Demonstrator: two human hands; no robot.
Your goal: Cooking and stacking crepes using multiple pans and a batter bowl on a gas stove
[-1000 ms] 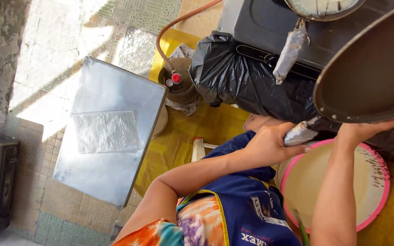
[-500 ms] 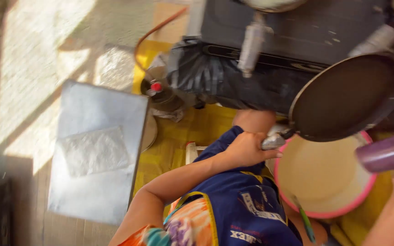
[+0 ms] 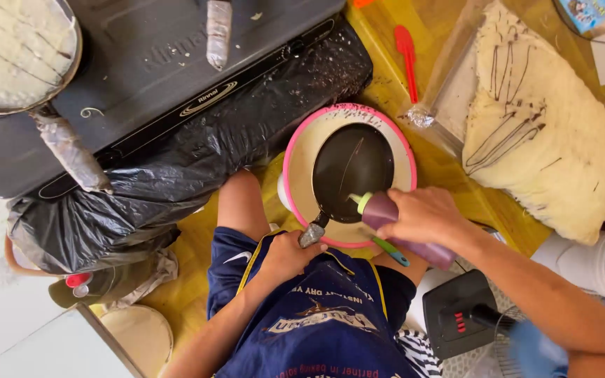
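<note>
My left hand (image 3: 290,253) grips the foil-wrapped handle of a small dark pan (image 3: 353,166). I hold the pan level over a pink-rimmed bowl (image 3: 300,150) of pale batter. My right hand (image 3: 418,214) holds a purple squeeze bottle (image 3: 386,210), whose green nozzle points at the pan's near edge. Thin dark lines run across the pan's surface. Both hands are above my lap, in front of the black stove (image 3: 155,63).
A second pan (image 3: 15,49) filled with pale batter sits on the stove, top left. A black plastic bag (image 3: 176,182) wraps the stove's front. A stack of thin crepes (image 3: 540,133) lies right, with a red spatula (image 3: 406,52) nearby. White buckets (image 3: 596,262) and a black fan (image 3: 456,315) stand lower right.
The view has swung round. The pan came down from its raised, tilted position to level over the pink-rimmed bowl. My right hand brought the purple bottle in from the right.
</note>
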